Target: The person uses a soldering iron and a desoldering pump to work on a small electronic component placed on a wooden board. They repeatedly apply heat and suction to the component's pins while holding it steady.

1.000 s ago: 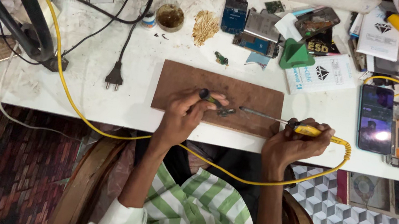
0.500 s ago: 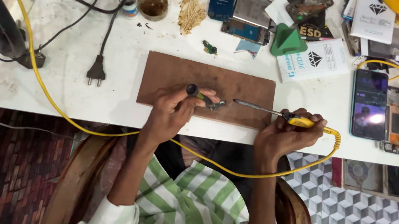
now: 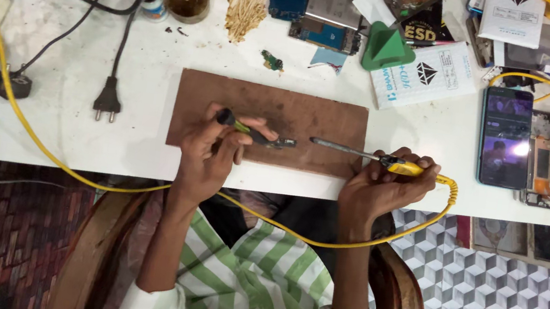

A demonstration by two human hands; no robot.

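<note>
A brown wooden board (image 3: 295,111) lies on the white workbench (image 3: 64,125). My left hand (image 3: 215,150) grips a small black-and-green hand tool (image 3: 253,132) whose tip rests on the board on a tiny part. My right hand (image 3: 381,187) grips the yellow handle of a soldering iron (image 3: 368,157). Its metal tip points left over the board, a short gap from the other tool's tip. The iron's yellow cable (image 3: 320,240) loops down across my lap and runs off to the left.
A black plug (image 3: 108,101) and black cables lie left of the board. Behind it are a small round tin (image 3: 187,0), a tan wire tuft (image 3: 245,10), phone circuit boards (image 3: 328,15), a green cone (image 3: 384,48) and white packets. A lit phone (image 3: 505,137) lies at right.
Both hands and their tools hold almost the same pose on the board; the view has shifted slightly, so everything sits a bit lower and more to the left in the picture.
</note>
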